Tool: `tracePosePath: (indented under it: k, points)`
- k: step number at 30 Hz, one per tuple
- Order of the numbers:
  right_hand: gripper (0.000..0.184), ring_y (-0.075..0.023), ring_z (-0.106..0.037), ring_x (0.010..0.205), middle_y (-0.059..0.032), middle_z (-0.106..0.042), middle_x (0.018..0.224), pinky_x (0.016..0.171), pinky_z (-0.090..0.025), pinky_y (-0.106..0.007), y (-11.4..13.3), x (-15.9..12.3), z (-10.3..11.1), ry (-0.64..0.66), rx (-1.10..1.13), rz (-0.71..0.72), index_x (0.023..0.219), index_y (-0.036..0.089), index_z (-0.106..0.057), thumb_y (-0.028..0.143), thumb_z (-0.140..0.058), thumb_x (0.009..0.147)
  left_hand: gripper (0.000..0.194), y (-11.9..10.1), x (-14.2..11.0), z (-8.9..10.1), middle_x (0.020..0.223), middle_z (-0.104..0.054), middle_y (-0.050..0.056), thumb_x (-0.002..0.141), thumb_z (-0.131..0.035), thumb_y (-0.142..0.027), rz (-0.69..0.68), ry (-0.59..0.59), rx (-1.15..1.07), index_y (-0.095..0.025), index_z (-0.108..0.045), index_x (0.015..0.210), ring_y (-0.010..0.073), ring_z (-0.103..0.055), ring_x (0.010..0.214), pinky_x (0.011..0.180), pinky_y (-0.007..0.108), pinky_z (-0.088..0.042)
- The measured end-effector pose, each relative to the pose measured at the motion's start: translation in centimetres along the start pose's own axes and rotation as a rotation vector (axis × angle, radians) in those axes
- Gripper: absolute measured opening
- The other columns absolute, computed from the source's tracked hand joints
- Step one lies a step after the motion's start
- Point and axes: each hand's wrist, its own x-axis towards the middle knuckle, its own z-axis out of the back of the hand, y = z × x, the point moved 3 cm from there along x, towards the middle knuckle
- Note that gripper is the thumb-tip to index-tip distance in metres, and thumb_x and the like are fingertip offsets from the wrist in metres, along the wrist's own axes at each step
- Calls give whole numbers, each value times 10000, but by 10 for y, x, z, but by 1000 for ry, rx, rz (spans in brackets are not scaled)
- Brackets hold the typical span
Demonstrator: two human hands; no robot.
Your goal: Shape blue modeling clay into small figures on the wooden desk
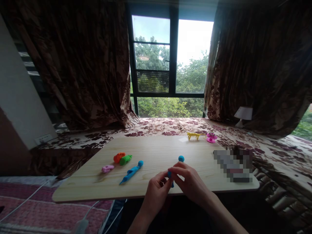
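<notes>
My left hand [156, 188] and my right hand [188, 180] meet over the near edge of a light wooden board [156, 146]. Together their fingertips pinch a small piece of blue clay [170, 176]; most of it is hidden by the fingers. A small blue clay ball [181, 158] lies on the board just beyond my right hand. A long blue clay tool shape [131, 172] lies to the left of my left hand.
Orange [119, 157], green [125, 159] and pink [107, 168] clay moulds lie on the board's left. A yellow piece [193, 135] and a pink piece [211, 137] sit at the far right. A blurred object [232, 165] rests at the right edge. White cables [24, 201] cross the bed.
</notes>
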Motion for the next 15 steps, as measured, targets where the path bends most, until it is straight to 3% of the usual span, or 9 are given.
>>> tracePosePath:
  k: [4,9,15]
  points:
    - [299,-157,-548,837,-38,-591,920,752,-438,-283,0,-1,-1,6,-52,10,1077,247,-610,100,-440,880,340,3,2,0,785,-673,22,820,-517,-356,-14,-15,-7,-198,-631,1099,158,-570,723,667,251,-444]
    - [417,-169,-533,880,-38,-592,943,782,-432,-293,0,-1,-3,39,-110,18,1112,258,-595,12,-420,824,319,4,4,0,935,-674,40,819,-516,-342,-67,-31,68,-211,-637,1084,163,-578,749,680,260,-450]
    - [555,-179,-510,921,-41,-586,987,814,-424,-303,-2,-1,-5,55,-149,21,1170,262,-562,-52,-392,746,271,5,4,-3,876,-663,41,819,-512,-320,-110,-52,106,-206,-667,1010,184,-586,801,712,270,-448]
